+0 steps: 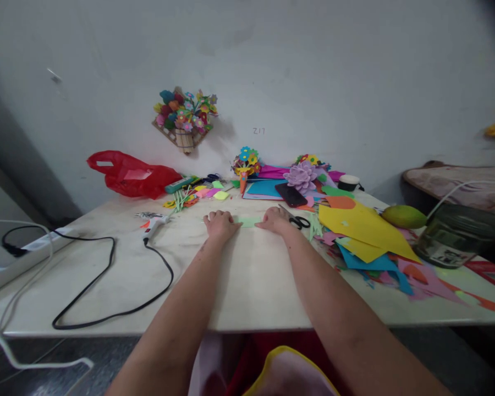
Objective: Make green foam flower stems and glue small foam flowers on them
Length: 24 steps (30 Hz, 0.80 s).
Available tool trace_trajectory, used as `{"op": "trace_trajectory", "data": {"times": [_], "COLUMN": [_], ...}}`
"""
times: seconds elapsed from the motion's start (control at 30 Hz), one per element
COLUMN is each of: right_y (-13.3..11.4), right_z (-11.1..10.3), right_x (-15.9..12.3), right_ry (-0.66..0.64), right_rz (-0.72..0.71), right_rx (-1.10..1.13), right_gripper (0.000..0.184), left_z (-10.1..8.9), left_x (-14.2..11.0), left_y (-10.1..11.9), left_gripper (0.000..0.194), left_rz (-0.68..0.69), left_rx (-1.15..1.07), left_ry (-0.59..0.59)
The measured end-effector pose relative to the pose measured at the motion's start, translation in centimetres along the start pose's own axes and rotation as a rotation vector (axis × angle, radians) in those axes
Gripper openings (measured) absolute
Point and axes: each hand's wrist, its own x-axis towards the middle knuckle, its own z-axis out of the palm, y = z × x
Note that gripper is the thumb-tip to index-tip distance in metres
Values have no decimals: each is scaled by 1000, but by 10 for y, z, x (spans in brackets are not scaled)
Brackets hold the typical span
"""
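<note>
A small pale green strip of paper or foam sheet lies on the white table between my hands. My left hand has its closed fingers on the strip's left end, thumb pointing inward. At the right end, my right hand grips it the same way, fingers bunched and thumb toward the middle. Black-handled scissors lie just beside my right hand, their blades partly behind it. A white glue gun rests on the table to the left of my left hand, with its black cord trailing toward me.
Coloured sheets and scraps cover the right side, near a mango and a glass jar. A phone and paper flowers sit at the back. At left are a red bag and a power strip.
</note>
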Motion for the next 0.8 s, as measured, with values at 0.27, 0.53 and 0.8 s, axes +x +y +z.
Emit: {"op": "trace_trajectory", "data": {"times": [0.27, 0.53, 0.8], "right_y": [5, -10, -40], "right_z": [1, 8, 20], "right_x": [2, -2, -2], "right_ry": [23, 112, 4], "right_rz": [-10, -79, -11], "right_rx": [41, 17, 37], "right_gripper": [41, 58, 64], "left_z": [-6, -9, -10], "left_x": [-1, -3, -4], "left_y": [0, 2, 2], "left_gripper": [41, 41, 41], "left_rz": [-29, -19, -31], "left_rx": [7, 38, 38], "left_ry": [-44, -40, -38]}}
